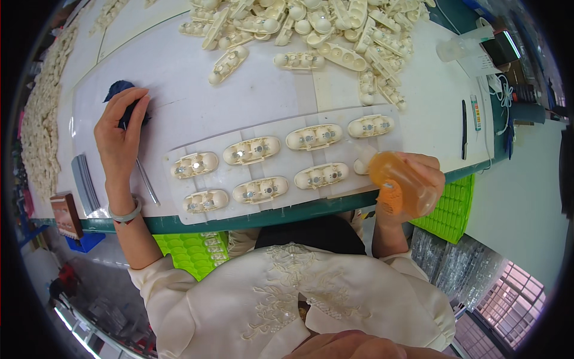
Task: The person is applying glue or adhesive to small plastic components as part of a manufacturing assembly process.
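Note:
My right hand (418, 167) grips a translucent amber squeeze bottle (412, 188), tilted with its pale nozzle toward the left. Something orange and textured, perhaps a finger cover, shows against the bottle. The nozzle end is over the rightmost cream oval case (360, 167) of the near row, which the bottle partly hides. Two rows of similar cases (260, 189), with small shiny metal discs inside, lie on a pale board (281, 164). To the left, my left hand (122, 119) has its fingers closed around a dark blue cloth-like bundle (119, 90).
A large heap of cream cases (299, 24) fills the table's far side. A metal rod (147, 182) and grey strips (85, 184) lie near my left forearm. At right are a black stick (464, 130) and a small tube (476, 112). Green trays (445, 209) sit below the table edge.

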The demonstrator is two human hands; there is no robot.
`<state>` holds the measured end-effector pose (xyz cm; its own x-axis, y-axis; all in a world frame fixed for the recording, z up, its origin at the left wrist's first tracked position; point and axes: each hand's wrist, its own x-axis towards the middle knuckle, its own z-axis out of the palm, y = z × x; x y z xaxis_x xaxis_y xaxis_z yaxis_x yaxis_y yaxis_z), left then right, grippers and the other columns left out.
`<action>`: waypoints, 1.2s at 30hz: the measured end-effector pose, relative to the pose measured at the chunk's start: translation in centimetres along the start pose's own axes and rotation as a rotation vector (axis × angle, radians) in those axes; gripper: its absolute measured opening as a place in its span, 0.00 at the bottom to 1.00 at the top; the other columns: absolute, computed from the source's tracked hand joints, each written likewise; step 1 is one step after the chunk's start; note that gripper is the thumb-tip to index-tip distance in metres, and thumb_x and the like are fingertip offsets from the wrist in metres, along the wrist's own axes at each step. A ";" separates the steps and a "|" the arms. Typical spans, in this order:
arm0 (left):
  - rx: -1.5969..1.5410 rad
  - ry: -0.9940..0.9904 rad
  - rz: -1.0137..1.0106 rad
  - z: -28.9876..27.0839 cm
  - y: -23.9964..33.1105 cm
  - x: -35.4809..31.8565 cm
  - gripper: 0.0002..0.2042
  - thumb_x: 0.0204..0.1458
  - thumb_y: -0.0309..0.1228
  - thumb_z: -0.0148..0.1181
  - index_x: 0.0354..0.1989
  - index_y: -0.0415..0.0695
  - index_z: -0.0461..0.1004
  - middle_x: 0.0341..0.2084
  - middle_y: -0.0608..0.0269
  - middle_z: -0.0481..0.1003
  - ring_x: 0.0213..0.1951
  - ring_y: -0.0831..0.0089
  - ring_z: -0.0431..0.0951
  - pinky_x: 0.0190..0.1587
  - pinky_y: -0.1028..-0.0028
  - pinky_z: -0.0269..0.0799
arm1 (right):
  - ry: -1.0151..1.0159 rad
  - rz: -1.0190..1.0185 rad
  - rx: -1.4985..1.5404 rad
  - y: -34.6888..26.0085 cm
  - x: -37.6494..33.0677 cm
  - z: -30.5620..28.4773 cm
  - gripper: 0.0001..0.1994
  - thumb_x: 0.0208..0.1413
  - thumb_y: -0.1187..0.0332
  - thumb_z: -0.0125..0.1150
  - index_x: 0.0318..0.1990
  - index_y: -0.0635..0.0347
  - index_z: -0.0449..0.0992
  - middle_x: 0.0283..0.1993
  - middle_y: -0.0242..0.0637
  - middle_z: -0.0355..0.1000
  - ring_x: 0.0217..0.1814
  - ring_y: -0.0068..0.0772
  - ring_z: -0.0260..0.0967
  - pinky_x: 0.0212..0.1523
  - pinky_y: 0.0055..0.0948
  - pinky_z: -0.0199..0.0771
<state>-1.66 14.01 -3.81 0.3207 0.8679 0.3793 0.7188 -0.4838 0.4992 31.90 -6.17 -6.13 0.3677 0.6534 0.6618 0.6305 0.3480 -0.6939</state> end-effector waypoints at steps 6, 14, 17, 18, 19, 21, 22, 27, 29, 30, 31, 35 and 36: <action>0.005 0.066 0.047 0.0 -0.5 0.0 0.07 0.51 0.22 0.61 0.39 0.36 0.78 0.37 0.59 0.78 0.41 0.72 0.77 0.47 0.76 0.70 | 0.165 -0.056 -0.109 1.7 0.3 -1.4 0.20 0.50 0.65 0.67 0.43 0.66 0.65 0.36 0.46 0.69 0.37 0.34 0.69 0.36 0.25 0.74; 0.024 0.222 0.115 -0.3 -1.3 0.1 0.10 0.50 0.16 0.60 0.41 0.38 0.79 0.39 0.61 0.78 0.43 0.73 0.77 0.48 0.77 0.70 | 0.074 0.013 -0.047 1.3 0.7 -1.1 0.19 0.48 0.69 0.68 0.43 0.66 0.66 0.37 0.46 0.69 0.37 0.34 0.70 0.35 0.25 0.74; -0.019 0.226 0.121 -0.3 -1.5 0.2 0.09 0.50 0.17 0.60 0.40 0.37 0.79 0.39 0.60 0.78 0.43 0.73 0.77 0.48 0.77 0.70 | 0.027 0.043 0.017 1.4 0.8 -1.4 0.25 0.39 0.72 0.76 0.43 0.66 0.67 0.41 0.49 0.70 0.39 0.33 0.71 0.39 0.26 0.75; -0.013 0.219 0.124 -0.2 -1.5 0.1 0.09 0.51 0.17 0.60 0.40 0.37 0.79 0.39 0.60 0.78 0.43 0.73 0.77 0.48 0.77 0.71 | 0.030 0.048 0.027 1.5 0.7 -1.5 0.25 0.40 0.72 0.75 0.43 0.66 0.67 0.41 0.49 0.70 0.39 0.33 0.71 0.39 0.26 0.75; -0.007 0.213 0.127 -0.2 -1.6 0.1 0.09 0.51 0.17 0.60 0.40 0.37 0.79 0.39 0.60 0.78 0.44 0.73 0.77 0.48 0.77 0.71 | 0.033 0.053 0.038 1.6 0.7 -1.5 0.24 0.40 0.71 0.75 0.43 0.66 0.67 0.41 0.49 0.70 0.39 0.33 0.71 0.39 0.26 0.75; -0.006 0.205 0.134 -0.2 -1.6 0.1 0.08 0.51 0.17 0.59 0.40 0.37 0.79 0.39 0.60 0.78 0.44 0.73 0.77 0.48 0.77 0.71 | 0.086 0.013 -0.036 1.7 0.6 -1.5 0.20 0.48 0.65 0.68 0.42 0.66 0.66 0.38 0.45 0.69 0.37 0.33 0.70 0.36 0.24 0.74; -0.011 0.202 0.138 -0.2 -1.6 0.1 0.08 0.51 0.17 0.59 0.40 0.37 0.79 0.39 0.60 0.78 0.44 0.73 0.77 0.48 0.77 0.70 | 0.110 0.001 -0.076 1.8 0.5 -1.5 0.19 0.52 0.62 0.65 0.42 0.65 0.66 0.36 0.43 0.68 0.36 0.33 0.69 0.35 0.24 0.73; -0.017 0.192 0.127 -0.2 -1.7 0.0 0.08 0.52 0.17 0.59 0.40 0.37 0.78 0.39 0.60 0.78 0.43 0.73 0.77 0.48 0.77 0.70 | 0.168 0.038 0.017 2.0 0.5 -1.5 0.21 0.46 0.67 0.70 0.42 0.66 0.67 0.38 0.45 0.69 0.38 0.33 0.70 0.37 0.25 0.75; -0.019 0.192 0.120 -0.2 -1.7 0.0 0.08 0.52 0.17 0.58 0.40 0.37 0.78 0.39 0.60 0.78 0.43 0.73 0.77 0.48 0.77 0.70 | 0.147 0.067 0.074 1.9 0.5 -1.6 0.22 0.43 0.70 0.72 0.42 0.66 0.67 0.39 0.47 0.70 0.39 0.34 0.71 0.39 0.26 0.75; -0.016 0.193 0.121 -0.2 -1.7 0.0 0.08 0.52 0.17 0.58 0.40 0.37 0.78 0.39 0.60 0.78 0.43 0.73 0.77 0.48 0.77 0.70 | 0.127 0.082 0.068 1.8 0.4 -1.6 0.21 0.44 0.70 0.72 0.42 0.66 0.67 0.39 0.47 0.70 0.39 0.34 0.71 0.39 0.26 0.75; -0.012 0.195 0.122 -0.2 -1.7 0.0 0.08 0.52 0.18 0.58 0.40 0.37 0.78 0.39 0.60 0.78 0.43 0.73 0.77 0.47 0.77 0.70 | 0.109 0.094 0.066 1.8 0.4 -1.6 0.21 0.44 0.70 0.72 0.42 0.66 0.68 0.39 0.46 0.69 0.39 0.34 0.71 0.39 0.26 0.75; -0.020 0.191 0.093 -0.1 -1.6 0.0 0.08 0.53 0.18 0.58 0.40 0.37 0.78 0.39 0.60 0.78 0.42 0.74 0.76 0.47 0.78 0.70 | 0.128 0.083 0.062 2.0 0.3 -1.6 0.19 0.46 0.70 0.69 0.42 0.66 0.67 0.38 0.45 0.69 0.38 0.33 0.70 0.37 0.25 0.75; -0.022 0.191 0.086 -0.1 -1.5 0.0 0.07 0.53 0.18 0.58 0.40 0.36 0.78 0.39 0.60 0.78 0.42 0.74 0.76 0.46 0.78 0.70 | 0.130 0.052 0.014 2.1 0.3 -1.6 0.17 0.49 0.69 0.66 0.42 0.66 0.66 0.38 0.45 0.68 0.37 0.33 0.70 0.35 0.24 0.74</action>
<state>-2.87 14.72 -4.48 0.2561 0.7870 0.5613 0.6798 -0.5594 0.4743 34.45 -6.33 -6.91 0.4858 0.5782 0.6555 0.5990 0.3260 -0.7314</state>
